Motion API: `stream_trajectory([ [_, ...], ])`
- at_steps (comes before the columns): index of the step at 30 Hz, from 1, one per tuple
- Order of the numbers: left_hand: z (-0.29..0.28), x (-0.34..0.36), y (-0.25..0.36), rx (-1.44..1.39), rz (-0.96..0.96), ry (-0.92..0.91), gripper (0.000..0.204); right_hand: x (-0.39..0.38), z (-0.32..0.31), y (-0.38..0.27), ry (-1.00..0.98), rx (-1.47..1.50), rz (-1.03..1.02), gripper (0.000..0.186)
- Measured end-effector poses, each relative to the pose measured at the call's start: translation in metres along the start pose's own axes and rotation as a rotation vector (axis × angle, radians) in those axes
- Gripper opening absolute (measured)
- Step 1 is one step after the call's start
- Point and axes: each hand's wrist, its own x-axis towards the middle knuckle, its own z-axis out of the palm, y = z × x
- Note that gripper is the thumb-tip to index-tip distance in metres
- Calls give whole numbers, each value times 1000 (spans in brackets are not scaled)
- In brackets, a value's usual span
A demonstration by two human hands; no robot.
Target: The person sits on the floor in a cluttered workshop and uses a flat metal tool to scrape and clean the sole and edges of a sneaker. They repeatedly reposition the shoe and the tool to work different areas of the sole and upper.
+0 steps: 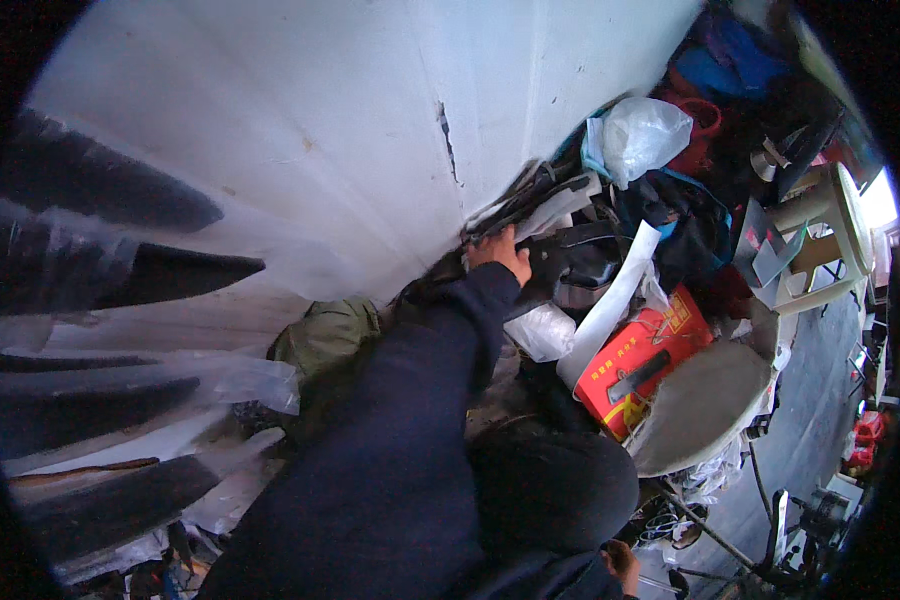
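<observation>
My left hand [503, 256] reaches far out along the white wall, its fingers curled down into a heap of dark items. What lies under the fingertips is hidden. Just right of it sits a glossy black bag or case [582, 262], with a clear plastic-wrapped bundle [543, 331] below. A curved white strip [610, 305] stands beside a red printed box [650, 360]. Low in the view, my right hand [622, 567] shows only in part beside my dark knee, its fingers bent. A thin pale rod lies close to it; whether the hand grips it is unclear.
Long dark pieces in clear plastic [110, 180] jut in from the left. An olive cloth bundle [328, 338] lies by the wall [350, 120]. A round beige pad [705, 410] and a tipped beige stool [820, 240] border the heap; grey floor [815, 370] shows at right.
</observation>
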Motion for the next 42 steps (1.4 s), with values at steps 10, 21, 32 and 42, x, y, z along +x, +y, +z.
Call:
stream_trajectory([
  [10, -11, -27, 11, 62, 344, 129, 36, -14, 9, -67, 3, -110, 139, 36],
  [21, -17, 12, -12, -216, 131, 150, 37, -20, 7, -77, -37, -94, 163, 43],
  [32, -5, 85, 8, 394, 41, -227, 42, -32, 2, -118, -99, -130, 174, 49],
  [42, -35, 56, 3, 464, 149, -132, 26, -35, 13, -99, 13, -27, 155, 39],
])
